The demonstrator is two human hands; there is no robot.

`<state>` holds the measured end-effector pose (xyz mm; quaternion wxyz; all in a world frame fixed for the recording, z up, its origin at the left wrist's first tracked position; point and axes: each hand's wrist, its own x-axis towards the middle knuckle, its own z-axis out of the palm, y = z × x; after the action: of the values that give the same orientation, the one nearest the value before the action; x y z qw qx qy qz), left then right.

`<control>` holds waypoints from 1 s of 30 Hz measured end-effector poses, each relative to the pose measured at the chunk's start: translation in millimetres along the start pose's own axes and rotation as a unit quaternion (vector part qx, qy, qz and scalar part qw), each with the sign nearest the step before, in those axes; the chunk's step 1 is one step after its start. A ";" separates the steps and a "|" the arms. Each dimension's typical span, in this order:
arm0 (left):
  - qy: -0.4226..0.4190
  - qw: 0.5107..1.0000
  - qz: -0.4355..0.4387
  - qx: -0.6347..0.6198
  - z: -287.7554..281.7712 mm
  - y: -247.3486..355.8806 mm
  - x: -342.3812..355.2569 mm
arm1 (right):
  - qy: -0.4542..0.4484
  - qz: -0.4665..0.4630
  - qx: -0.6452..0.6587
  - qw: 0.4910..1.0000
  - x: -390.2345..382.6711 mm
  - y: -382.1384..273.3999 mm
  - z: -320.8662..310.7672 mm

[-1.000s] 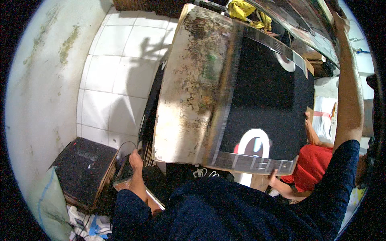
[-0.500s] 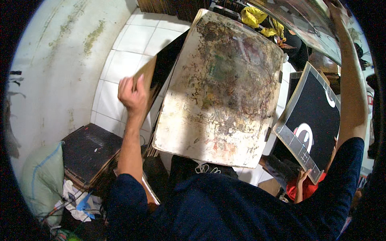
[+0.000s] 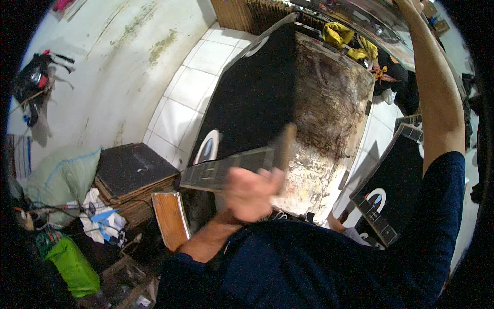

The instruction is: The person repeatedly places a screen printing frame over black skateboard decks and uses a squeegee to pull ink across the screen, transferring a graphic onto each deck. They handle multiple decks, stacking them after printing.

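My left hand (image 3: 252,194), blurred by motion, grips the near edge of a thin board faced with black cloth (image 3: 252,95). The board is tilted over the left part of a stained, paint-crusted flat bed (image 3: 329,108). A white eye-shaped print and a clear grey strip show near its lower end. My right hand (image 3: 410,6) reaches up at the top edge, closed on the rim of a raised, framed panel (image 3: 370,20); its fingers are partly cut off by the picture.
Yellow cloth (image 3: 337,35) lies beyond the bed. A similar black board (image 3: 396,177) stands at right, with another person's arm (image 3: 337,224) beside it. At left are stacked dark boards (image 3: 136,170), a pale sack (image 3: 64,177) and a green bag (image 3: 72,265).
My left hand has swung right and nearer my body, bringing the black board over the stained bed. The right-hand board sits lower. My right hand remains up at the framed panel.
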<state>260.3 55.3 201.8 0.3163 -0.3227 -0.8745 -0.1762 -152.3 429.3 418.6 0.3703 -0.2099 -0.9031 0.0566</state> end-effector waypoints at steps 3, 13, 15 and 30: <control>-0.066 0.964 0.045 -0.253 68.2 48.2 -24.8 | 0.001 0.010 0.013 1.000 -4.4 0.7 -0.2; -0.171 0.943 -0.127 -0.258 154.2 -29.2 -104.1 | -0.041 -0.008 0.087 0.995 -21.5 -4.6 -13.5; -0.086 0.929 -0.356 -0.054 138.0 -118.7 -141.1 | -0.007 0.003 0.065 0.998 -17.3 -6.1 -6.7; 0.027 0.643 -0.712 -0.280 65.7 -309.1 -198.2 | 0.053 -0.036 0.023 0.998 15.3 6.4 10.5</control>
<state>139.8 -226.3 -11.0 0.0116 0.3317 -0.7345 -0.5920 -167.2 442.1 419.3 0.4246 -0.1712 -0.8875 0.0529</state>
